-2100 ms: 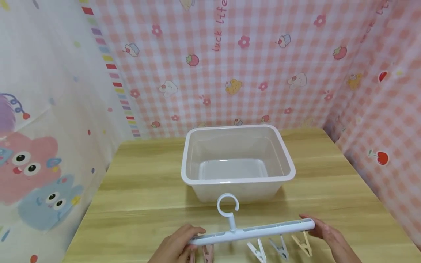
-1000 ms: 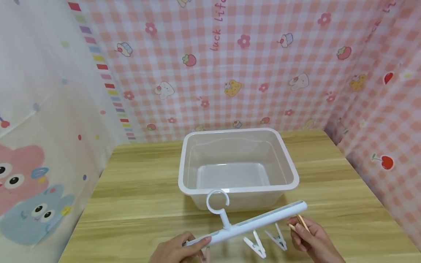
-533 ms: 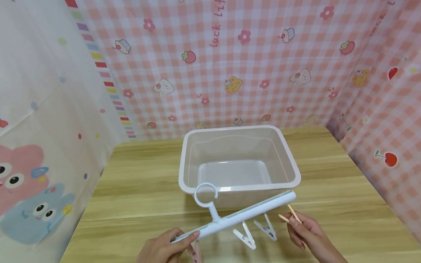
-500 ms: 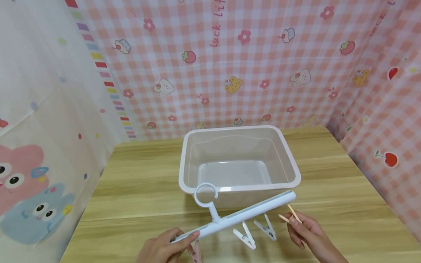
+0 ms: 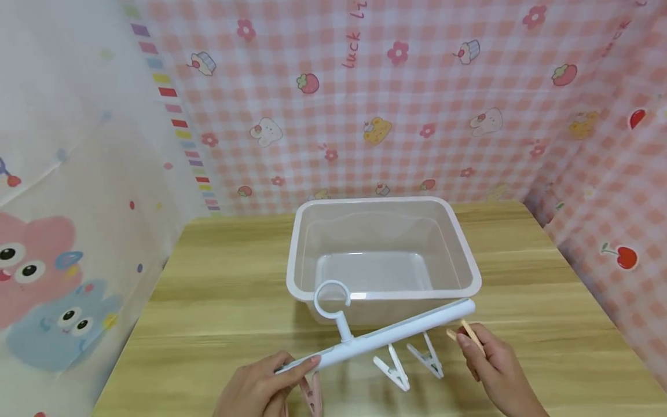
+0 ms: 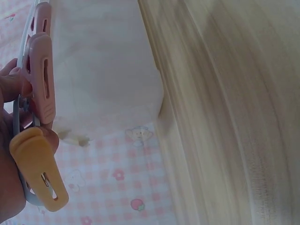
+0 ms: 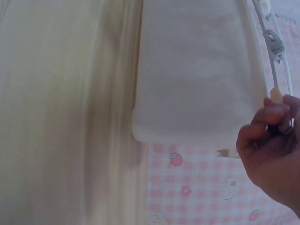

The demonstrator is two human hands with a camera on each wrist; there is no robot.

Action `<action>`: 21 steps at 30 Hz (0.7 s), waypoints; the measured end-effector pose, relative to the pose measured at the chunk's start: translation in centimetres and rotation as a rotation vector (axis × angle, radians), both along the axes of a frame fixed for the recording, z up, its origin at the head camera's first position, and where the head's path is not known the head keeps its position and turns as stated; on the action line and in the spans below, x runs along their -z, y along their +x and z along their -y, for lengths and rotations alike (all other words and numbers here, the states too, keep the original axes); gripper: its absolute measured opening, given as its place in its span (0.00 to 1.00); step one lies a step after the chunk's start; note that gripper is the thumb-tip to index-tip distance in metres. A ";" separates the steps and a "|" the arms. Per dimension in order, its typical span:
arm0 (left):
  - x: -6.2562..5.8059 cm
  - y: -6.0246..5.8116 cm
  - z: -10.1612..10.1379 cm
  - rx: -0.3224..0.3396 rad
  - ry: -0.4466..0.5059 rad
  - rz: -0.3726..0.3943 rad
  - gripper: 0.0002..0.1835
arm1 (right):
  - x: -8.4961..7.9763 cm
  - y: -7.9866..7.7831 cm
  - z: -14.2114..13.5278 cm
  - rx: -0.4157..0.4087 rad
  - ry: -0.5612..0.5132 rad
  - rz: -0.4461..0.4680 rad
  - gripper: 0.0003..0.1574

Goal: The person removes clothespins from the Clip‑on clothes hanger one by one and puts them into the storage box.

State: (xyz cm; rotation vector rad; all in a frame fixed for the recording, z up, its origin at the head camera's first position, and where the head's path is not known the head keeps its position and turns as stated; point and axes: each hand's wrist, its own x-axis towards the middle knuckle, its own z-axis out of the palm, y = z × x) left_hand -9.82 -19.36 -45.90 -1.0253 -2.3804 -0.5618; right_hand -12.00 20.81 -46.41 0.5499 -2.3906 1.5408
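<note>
A white clip hanger [image 5: 396,335] with a ring hook [image 5: 316,301] slants up to the right in front of the bin. My left hand [image 5: 255,385] grips its lower left end, a finger lying along the bar. Pink clips [image 6: 42,75] and an orange-yellow clip [image 6: 37,164] hang by that hand in the left wrist view. Under the bar's middle hang a white clip [image 5: 394,370] and a pale grey clip [image 5: 429,359]. At the raised right end, my right hand [image 5: 495,362] pinches a light yellow clip [image 5: 473,336] between thumb and fingers.
Behind the hanger stands an off-white rectangular plastic bin [image 5: 385,294], with nothing inside, on a wood-grain table [image 5: 224,278]. A pink checked cloth [image 5: 333,104] backs the table, and printed cloth walls rise on both sides.
My right hand has left the bar's right end and taken hold of the yellow clip. That end has risen, so the hanger slants more. The last half second shows little motion.
</note>
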 end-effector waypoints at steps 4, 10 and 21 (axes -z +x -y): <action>-0.5 -0.3 -0.1 0.014 0.018 0.021 0.48 | -0.4 0.1 0.1 0.225 0.228 -0.182 0.11; -0.8 -0.3 -0.2 0.021 0.015 0.018 0.47 | -1.0 0.2 -0.2 0.314 0.413 -0.333 0.05; -0.9 0.3 -0.3 0.016 0.023 0.006 0.45 | -1.0 0.5 -0.5 0.304 0.373 -0.320 0.02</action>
